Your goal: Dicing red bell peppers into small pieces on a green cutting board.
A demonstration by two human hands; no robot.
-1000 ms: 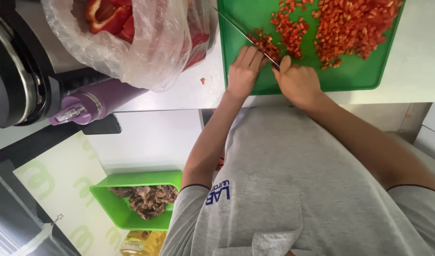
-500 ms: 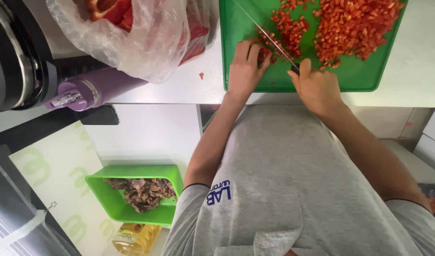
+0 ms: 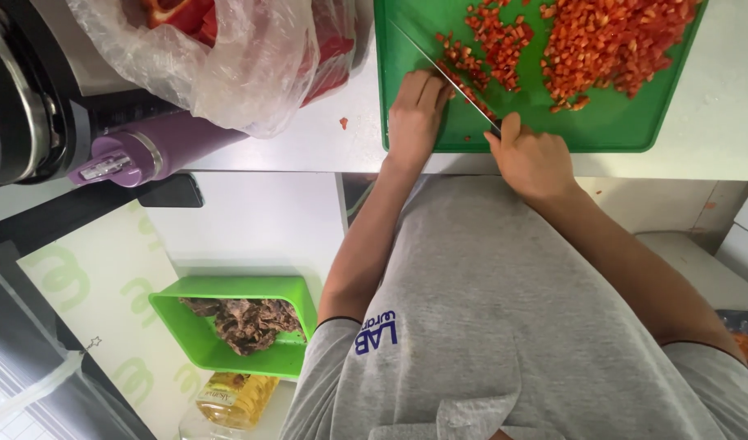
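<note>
**Inspector A:** We recorded the right hand (image 3: 535, 159) at the near edge of the green cutting board (image 3: 635, 130), its fingers closed round the handle of a knife (image 3: 451, 77). The blade ran slantwise up and to the left across the board, its edge among the red pieces.

**Inspector B:** Agreed. We noted the left hand (image 3: 415, 114) lying palm down on the board just left of the blade, fingers held narrow and close together, their tips touching the small row of diced red pepper (image 3: 480, 57) beside the knife. They gripped nothing that we could see.

**Inspector A:** We logged a larger heap of diced pepper (image 3: 614, 45) on the right part of the board, apart from the row being cut. The board lay on the white worktop (image 3: 716, 122), close to its front edge.

**Inspector B:** To the left we found a clear plastic bag (image 3: 244, 65) with whole red pepper inside, and one stray red scrap (image 3: 343, 123) on the worktop between bag and board. A purple bottle (image 3: 146, 151) lay on its side beneath the bag.

**Inspector A:** Lower down, well apart from the hands, we observed a green tray (image 3: 187, 326) holding dark brown scraps, and a bottle of yellow oil (image 3: 235, 399) just beside it. What the scraps were, we could not tell.
</note>
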